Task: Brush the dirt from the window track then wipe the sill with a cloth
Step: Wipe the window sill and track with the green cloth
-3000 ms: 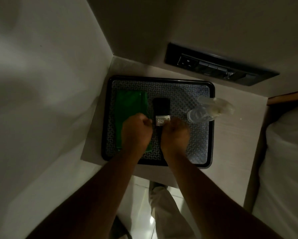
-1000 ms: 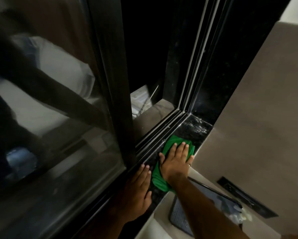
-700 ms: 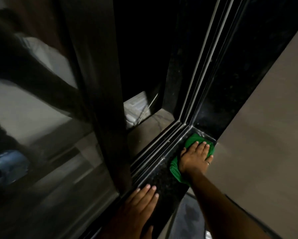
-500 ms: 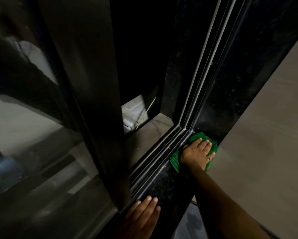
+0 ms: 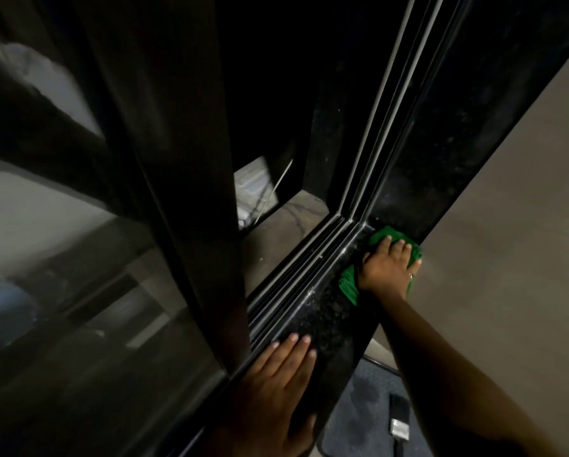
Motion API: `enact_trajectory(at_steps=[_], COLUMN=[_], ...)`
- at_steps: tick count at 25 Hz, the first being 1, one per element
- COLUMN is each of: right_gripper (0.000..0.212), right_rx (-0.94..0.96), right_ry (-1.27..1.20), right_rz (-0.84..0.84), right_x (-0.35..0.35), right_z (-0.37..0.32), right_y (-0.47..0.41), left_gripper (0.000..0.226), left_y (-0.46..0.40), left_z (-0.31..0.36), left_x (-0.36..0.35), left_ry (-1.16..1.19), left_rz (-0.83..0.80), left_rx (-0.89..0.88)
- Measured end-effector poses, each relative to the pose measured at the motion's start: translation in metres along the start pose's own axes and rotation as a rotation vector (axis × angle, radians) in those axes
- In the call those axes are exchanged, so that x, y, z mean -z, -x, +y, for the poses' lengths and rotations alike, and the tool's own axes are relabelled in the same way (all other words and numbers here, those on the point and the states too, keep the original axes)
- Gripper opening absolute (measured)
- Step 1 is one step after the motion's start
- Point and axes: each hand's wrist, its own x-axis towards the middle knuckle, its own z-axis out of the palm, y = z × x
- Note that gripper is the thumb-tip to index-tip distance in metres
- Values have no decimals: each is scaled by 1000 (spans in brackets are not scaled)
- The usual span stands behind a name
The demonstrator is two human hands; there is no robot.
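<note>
My right hand (image 5: 387, 267) presses flat on a green cloth (image 5: 350, 285) at the far right end of the black speckled sill (image 5: 322, 321), in the corner against the dark side jamb. The cloth bunches out around my palm. My left hand (image 5: 276, 387) lies flat on the near part of the sill, fingers spread, holding nothing. The window track (image 5: 296, 275), several thin rails, runs along the sill's far side. The brush (image 5: 399, 420) rests below on a patterned tray (image 5: 355, 420).
A dark sliding window frame (image 5: 191, 192) stands upright left of centre with reflective glass (image 5: 62, 291) beside it. A beige wall (image 5: 507, 242) closes the right side. Beyond the track lies an outer ledge (image 5: 276, 232).
Three seconds ago both hands were at the tray. Over the last second my right hand slid the cloth along the sill into the far corner; my left hand stayed flat on the sill.
</note>
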Motion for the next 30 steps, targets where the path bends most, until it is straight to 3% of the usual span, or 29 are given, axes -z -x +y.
enact_trajectory(at_steps=[1, 4, 8, 13, 18, 21, 23, 26, 30], right_gripper=[65, 64, 58, 51, 56, 57, 55, 49, 52], right_rx=[0, 138, 356, 249, 362, 515, 455, 282, 340], right_ry=[41, 71, -67, -22, 23, -133, -240, -144, 53], right_rz=[-15, -41, -34, 134, 20, -33, 0, 110, 1], right_x=[-3, -7, -3, -1, 3, 10, 10, 4, -4], right_z=[-5, -12, 1, 4, -5, 10, 22, 22, -4], right_y=[-3, -17, -14, -25, -37, -20, -8, -15, -24], left_gripper=[65, 73, 74, 72, 74, 76, 77, 76, 77], left_y=[-3, -6, -8, -8, -7, -9, -9, -8, -7], left_z=[0, -1, -4, -2, -2, 0, 3, 3, 1], left_x=[-2, -19, -18, -19, -20, -13, -10, -12, -19], left_ry=[44, -4, 38, 14, -17, -64, -84, -65, -54], left_rz=[-75, -101, -162, -140, -167, -192, -187, -145, -113], left_rx=[38, 38, 63, 60, 59, 61, 58, 54, 58])
